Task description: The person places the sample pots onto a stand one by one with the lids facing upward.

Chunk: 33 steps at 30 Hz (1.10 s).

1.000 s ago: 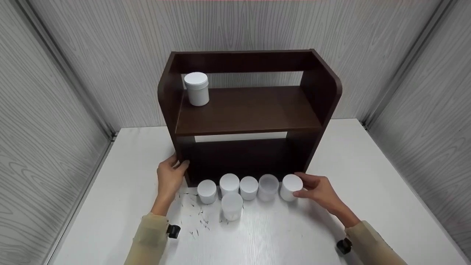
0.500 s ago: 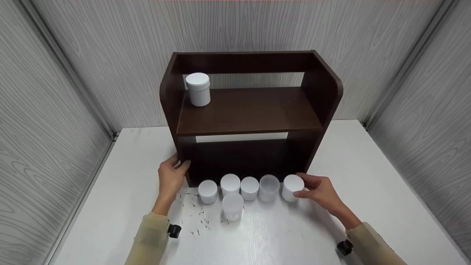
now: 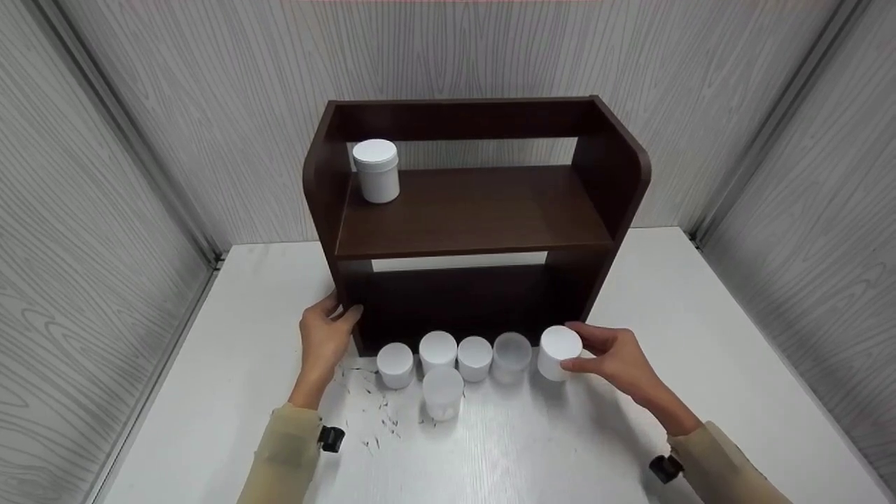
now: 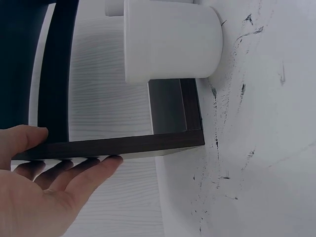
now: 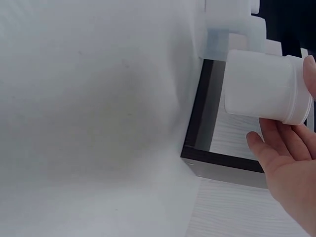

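Observation:
My left hand (image 3: pixel 325 339) grips the left side panel of a dark brown two-tier shelf (image 3: pixel 476 217), thumb on the inner face and fingers along the outside, as the left wrist view also shows. At the shelf's front right, my right hand (image 3: pixel 623 360) holds a white lidded jar (image 3: pixel 558 350) by its upper part, between thumb and fingers. In the right wrist view that jar (image 5: pixel 259 84) has its base raised off the white table. A row of white jars stands left of it, including a translucent one (image 3: pixel 511 357) and a lidded one (image 3: pixel 395 364).
Another white lidded jar (image 3: pixel 378 171) stands at the left of the upper tier. One frosted jar (image 3: pixel 442 395) is in front of the row. Dark scuff marks (image 3: pixel 385 420) spot the table at front left. Grey wood-grain walls (image 3: pixel 448 49) enclose the table.
My right hand has lifted the white jar slightly up and to the right. My left hand stays on the shelf's side panel, and the other jars have not moved.

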Tool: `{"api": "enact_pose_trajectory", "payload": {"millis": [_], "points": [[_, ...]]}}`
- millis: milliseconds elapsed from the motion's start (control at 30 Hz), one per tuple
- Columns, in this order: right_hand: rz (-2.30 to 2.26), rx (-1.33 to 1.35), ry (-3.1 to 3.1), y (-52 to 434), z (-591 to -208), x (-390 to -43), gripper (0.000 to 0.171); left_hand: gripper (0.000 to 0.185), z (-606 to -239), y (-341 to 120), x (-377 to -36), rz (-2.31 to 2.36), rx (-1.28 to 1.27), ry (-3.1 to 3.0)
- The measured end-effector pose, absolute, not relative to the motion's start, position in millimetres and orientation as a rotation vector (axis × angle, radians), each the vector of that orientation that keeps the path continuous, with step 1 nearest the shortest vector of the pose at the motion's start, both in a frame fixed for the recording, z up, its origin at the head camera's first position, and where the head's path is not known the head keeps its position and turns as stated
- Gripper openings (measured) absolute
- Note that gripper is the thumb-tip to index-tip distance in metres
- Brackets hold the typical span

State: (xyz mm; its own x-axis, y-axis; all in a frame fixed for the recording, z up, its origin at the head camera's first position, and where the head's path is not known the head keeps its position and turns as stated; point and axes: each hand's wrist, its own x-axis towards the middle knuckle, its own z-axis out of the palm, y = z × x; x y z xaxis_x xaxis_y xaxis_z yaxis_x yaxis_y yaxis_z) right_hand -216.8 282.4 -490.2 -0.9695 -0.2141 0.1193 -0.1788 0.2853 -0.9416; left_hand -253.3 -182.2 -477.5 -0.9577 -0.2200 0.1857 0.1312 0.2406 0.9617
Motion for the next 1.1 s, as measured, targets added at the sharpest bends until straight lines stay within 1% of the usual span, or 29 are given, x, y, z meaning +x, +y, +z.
{"api": "enact_pose_trajectory", "payload": {"millis": [300, 500, 833, 1100], "points": [[-1.848, -0.407, 2.466, 278.8, -471.1, -207.7, 0.062, 0.055, -476.0, -182.2, -252.6, -1.737, 0.029, -2.243], [-1.879, -0.4, 2.436, 272.9, -461.0, -203.2, 0.061, 0.061, -474.8, -182.3, -252.4, -1.758, 0.029, -2.231], [-1.917, -0.358, 2.4, 260.6, -440.8, -197.1, 0.063, 0.053, -474.2, -183.1, -251.4, -1.695, 0.048, -2.275], [-1.918, -0.359, 2.395, 256.1, -428.3, -194.8, 0.062, 0.055, -475.4, -182.8, -253.2, -1.71, 0.07, -2.284]]}}
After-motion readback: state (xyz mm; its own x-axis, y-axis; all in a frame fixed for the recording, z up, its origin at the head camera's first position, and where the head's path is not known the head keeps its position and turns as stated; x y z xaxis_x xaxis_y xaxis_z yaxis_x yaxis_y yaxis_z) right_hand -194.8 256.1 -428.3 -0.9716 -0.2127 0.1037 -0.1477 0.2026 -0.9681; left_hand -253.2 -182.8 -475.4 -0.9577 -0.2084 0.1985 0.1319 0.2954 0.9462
